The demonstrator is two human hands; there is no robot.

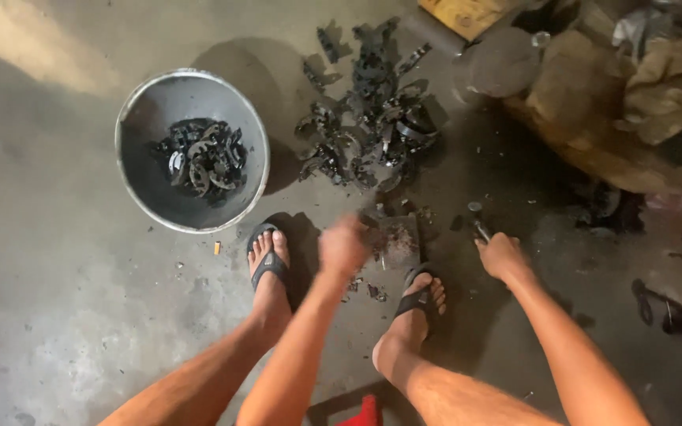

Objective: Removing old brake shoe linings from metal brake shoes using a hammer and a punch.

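My left hand [342,246] is blurred with motion above a flat dark metal block [398,239] on the floor between my sandalled feet; its fingers look curled, and I cannot see anything in it. My right hand [500,254] is closed around the handle of a small hammer [478,222], whose head rests near the floor to the right of the block. Beyond the block lies a pile of dark curved metal pieces [372,110]. A grey metal bucket [140,102] at the left holds more of the same pieces.
Brown sacks and crumpled material [617,102] are heaped at the upper right, with a round grey lid [499,63] beside them. A wooden board [467,14] lies at the top. Dark scraps [665,312] lie at the right. A red object [363,414] sits at the bottom edge.
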